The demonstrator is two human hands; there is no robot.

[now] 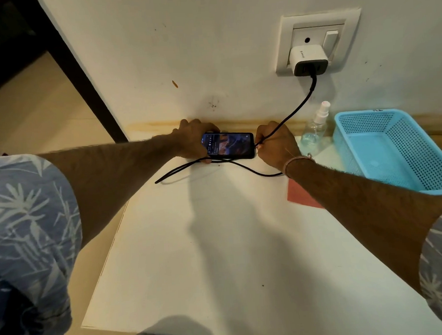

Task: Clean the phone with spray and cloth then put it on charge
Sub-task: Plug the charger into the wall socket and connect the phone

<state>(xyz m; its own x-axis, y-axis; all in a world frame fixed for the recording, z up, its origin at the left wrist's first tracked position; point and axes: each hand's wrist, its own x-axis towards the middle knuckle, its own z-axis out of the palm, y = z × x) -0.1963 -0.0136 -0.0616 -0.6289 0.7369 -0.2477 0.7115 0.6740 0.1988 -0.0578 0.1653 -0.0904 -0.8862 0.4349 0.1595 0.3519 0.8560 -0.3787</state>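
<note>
A black phone [230,145] with its screen lit lies lengthwise at the far edge of the white table [219,244], close to the wall. My left hand [193,140] grips its left end. My right hand [275,145] pinches the black charging cable [297,109] at the phone's right end. The plug itself is hidden by my fingers. The cable runs up to a white charger [307,60] plugged into the wall socket [318,40], and a slack loop lies in front of the phone. A clear spray bottle [315,129] stands right of my right hand. A red cloth [300,195] lies partly under my right forearm.
A light-blue perforated plastic basket [398,153] sits at the table's right side, next to the spray bottle. A dark frame post [82,79] runs diagonally along the wall at the left. The table's left edge drops to a beige floor [32,113].
</note>
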